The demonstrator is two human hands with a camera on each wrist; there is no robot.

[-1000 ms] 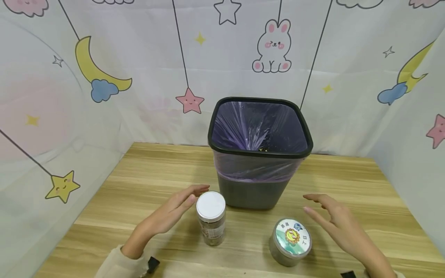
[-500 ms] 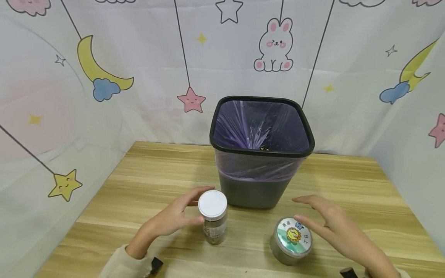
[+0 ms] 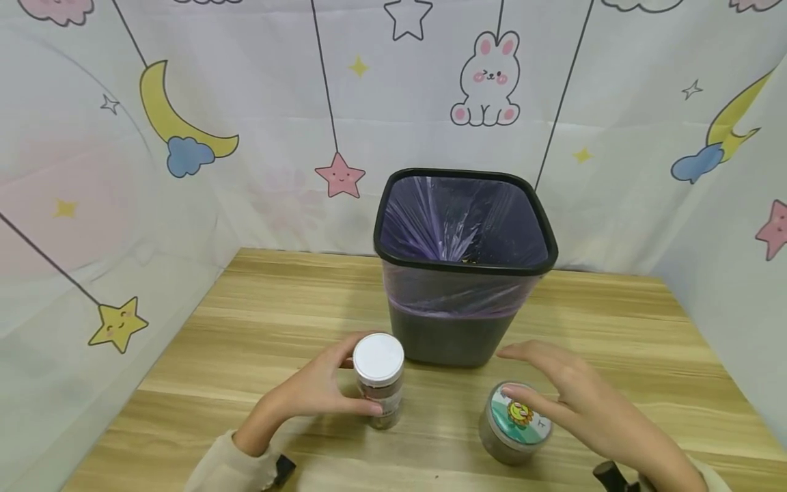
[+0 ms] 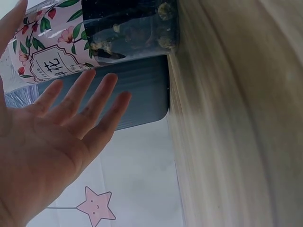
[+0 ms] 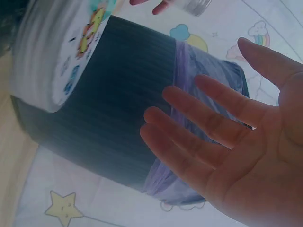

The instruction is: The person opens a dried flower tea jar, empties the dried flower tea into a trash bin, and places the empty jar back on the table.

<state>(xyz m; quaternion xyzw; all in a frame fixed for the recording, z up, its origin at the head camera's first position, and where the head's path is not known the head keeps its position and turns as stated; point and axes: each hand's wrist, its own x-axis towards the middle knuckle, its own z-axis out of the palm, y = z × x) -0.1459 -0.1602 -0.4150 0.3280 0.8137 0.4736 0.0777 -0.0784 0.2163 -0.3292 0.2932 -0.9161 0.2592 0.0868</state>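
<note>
Grasping nothing, your left hand (image 3: pixel 315 387) frames the jar (image 3: pixel 379 372), your right hand (image 3: pixel 581 400) flanks the tub (image 3: pixel 515 429), each seemingly placed for reach.

Left hand (image 4: pixel 52 137): showed its palm, the fingers spread and nearly straight, their tips close to the jar; whether they touched it could not be told.
Jar (image 4: pixel 94 35): stood on the wooden table (image 4: pixel 227 118), its pink label flowered, dark contents with pale bits showing through.
Grey bin (image 4: pixel 142 94): rose behind the jar, crinkled plastic (image 4: pixel 21 97) near its top.
White cloth (image 4: pixel 147 161): bore a smiling pink star (image 4: pixel 96 206).
</note>
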